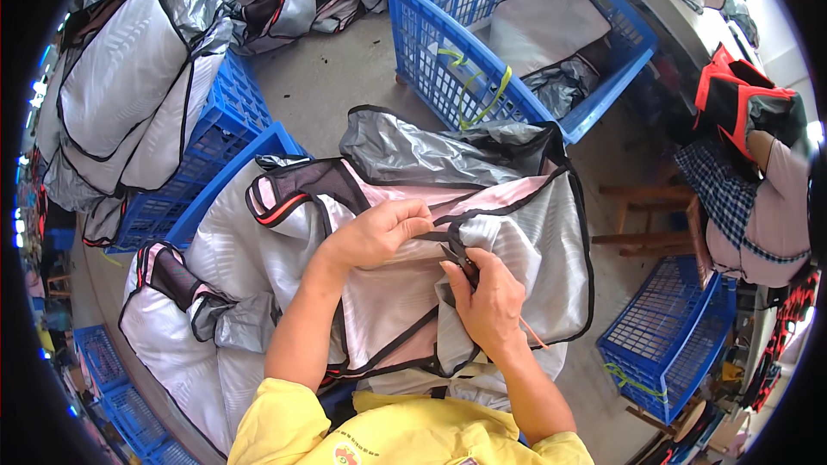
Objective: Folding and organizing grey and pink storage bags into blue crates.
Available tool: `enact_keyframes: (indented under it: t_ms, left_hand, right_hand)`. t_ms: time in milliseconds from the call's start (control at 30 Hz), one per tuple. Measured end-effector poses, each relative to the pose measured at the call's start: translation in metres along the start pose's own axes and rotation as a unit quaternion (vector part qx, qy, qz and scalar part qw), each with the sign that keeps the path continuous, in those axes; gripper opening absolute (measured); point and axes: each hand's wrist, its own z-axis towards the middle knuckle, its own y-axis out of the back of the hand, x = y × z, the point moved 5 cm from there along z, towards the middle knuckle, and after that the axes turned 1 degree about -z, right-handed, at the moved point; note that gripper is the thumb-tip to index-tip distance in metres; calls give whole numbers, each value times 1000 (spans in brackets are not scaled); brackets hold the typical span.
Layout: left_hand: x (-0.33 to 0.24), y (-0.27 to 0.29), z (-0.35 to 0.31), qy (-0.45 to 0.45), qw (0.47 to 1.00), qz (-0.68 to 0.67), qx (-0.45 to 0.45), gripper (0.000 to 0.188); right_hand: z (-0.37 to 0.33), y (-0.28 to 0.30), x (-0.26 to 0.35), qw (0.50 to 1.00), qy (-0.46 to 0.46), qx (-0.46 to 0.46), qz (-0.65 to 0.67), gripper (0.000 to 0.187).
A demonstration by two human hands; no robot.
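The left hand (370, 234) pinches the silvery panel (551, 284), spread over heaped fabric (237, 232) before the person; the right hand (494, 297) grips black thread snips (469, 269). Should the black binding (453, 234) slip or a fold bunch beneath the snips, they could nick the panel. Beyond, a blue plastic crate (608, 90) stands on the grey floor (319, 77).

Before me lies the fabric (379, 301). Beyond it, one crate (422, 52) holds a folded panel (551, 26); to my left, another crate (164, 211) carries a fabric pile (129, 77); to my right, a third crate (650, 314) sits near a stool (699, 241).
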Motion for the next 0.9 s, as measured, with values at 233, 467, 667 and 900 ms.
enact_keyframes:
  t_ms: [233,467,667,900]
  left_hand:
    - [0,0,-3,-9,1000,-5,-20,21]
    - [-4,0,-4,-7,1000,12,-16,23]
    - [0,1,-5,5,1000,8,-3,22]
    - [4,-5,-11,5,1000,5,-4,20]
  right_hand:
    - [6,-5,4,1000,-3,4,-11,33]
    - [6,-4,3,999,-29,5,-16,28]
    - [-3,17,-11,992,-110,-13,56,27]
    - [-36,100,-47,973,-187,-133,21,21]
